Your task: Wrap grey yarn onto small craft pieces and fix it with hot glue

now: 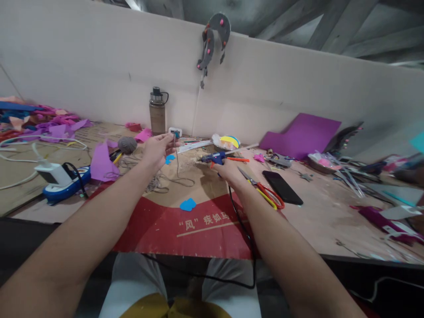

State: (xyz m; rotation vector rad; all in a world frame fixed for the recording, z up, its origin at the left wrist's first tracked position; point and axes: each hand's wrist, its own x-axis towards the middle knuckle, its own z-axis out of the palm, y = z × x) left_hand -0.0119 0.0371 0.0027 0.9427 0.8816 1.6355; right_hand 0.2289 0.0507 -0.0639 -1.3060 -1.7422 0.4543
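My left hand [158, 149] is raised over the cardboard, its fingers pinched on a strand of grey yarn [176, 163] that hangs down to the board. A small dark blue-green bit shows at those fingertips; its kind is unclear. In my right hand [228, 170] is a blue hot glue gun [213, 157], its nozzle pointing left and its black cord [243, 225] running off the table's front edge. Loose yarn lies tangled below my left hand, and a grey yarn ball [127, 144] sits beyond that wrist. Blue cut pieces [188, 204] lie on the red-and-brown cardboard [152, 225].
Right of my right hand lie red-and-yellow scissors [270, 194] and a black phone [283, 187]. A bottle [157, 112] stands by the wall. At left are a blue power strip [66, 187] with plugs and colourful scraps [43, 121]. Purple sheets [301, 137] lean at back right.
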